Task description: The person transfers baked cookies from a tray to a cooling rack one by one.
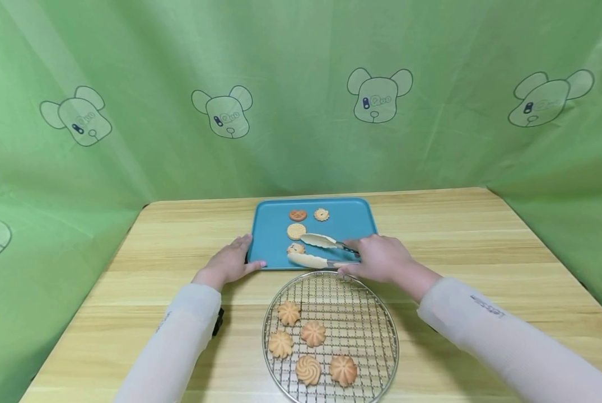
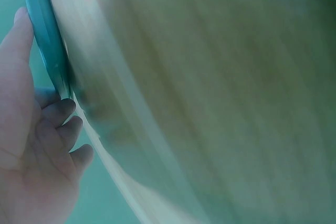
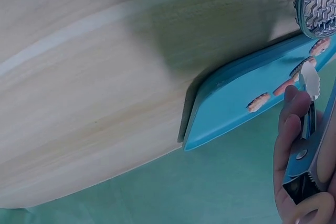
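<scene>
My left hand point(image 1: 232, 262) grips the left edge of a blue tray point(image 1: 351, 215), thumb over the rim near its front corner and fingers against the outer side. In my right hand point(image 1: 381, 257) is a pair of tongs point(image 1: 320, 241) with cream scalloped tips, spread apart over the tray. Between and beside the tips lie a round biscuit point(image 1: 295, 230) and a speckled biscuit point(image 1: 295, 249). Farther back on the tray are a reddish-brown biscuit point(image 1: 298, 215) and a pale scalloped biscuit point(image 1: 321, 214). The right wrist view shows the tongs' handle point(image 3: 307, 153) in my palm.
A round wire cooling rack point(image 1: 376, 336) stands in front of the tray, with several flower-shaped biscuits and a swirled biscuit point(image 1: 308, 370) on its left and front part. Both sit on a wooden table point(image 1: 467, 240). Green curtain point(image 1: 301, 157) surrounds the table's back and sides.
</scene>
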Available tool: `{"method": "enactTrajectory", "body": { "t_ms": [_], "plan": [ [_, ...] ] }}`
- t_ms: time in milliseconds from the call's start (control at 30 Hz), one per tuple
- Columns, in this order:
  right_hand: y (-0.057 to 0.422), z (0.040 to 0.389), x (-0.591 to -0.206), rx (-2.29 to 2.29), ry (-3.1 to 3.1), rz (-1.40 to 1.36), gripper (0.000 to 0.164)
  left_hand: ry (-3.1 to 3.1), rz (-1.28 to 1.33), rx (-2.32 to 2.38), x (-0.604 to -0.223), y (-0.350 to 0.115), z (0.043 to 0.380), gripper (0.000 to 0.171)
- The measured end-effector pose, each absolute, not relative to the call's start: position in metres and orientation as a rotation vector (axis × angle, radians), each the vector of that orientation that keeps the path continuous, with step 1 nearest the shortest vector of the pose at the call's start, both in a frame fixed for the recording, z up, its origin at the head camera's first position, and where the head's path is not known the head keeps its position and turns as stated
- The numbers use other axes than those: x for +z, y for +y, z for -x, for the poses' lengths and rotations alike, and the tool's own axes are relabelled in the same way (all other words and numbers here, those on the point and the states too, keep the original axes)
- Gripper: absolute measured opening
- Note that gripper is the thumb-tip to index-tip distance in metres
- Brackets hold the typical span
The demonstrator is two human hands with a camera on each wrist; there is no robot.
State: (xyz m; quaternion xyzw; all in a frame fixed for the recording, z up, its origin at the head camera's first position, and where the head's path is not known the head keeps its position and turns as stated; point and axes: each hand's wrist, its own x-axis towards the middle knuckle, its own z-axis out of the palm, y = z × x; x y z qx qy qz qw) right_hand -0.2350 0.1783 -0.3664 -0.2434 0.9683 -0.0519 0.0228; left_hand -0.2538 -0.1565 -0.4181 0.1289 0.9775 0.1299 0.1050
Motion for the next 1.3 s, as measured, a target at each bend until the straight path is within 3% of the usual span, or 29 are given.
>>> {"method": "enactTrajectory", "body": {
  "t_ms": [1300],
  "plan": [
    [0.1709, 0.2402, -0.3736, -0.126, 2.986, 0.778, 0.069, 2.887, -0.402, 0.394, -0.4153, -0.1557, 0.2519, 0.089]
  ]
}}
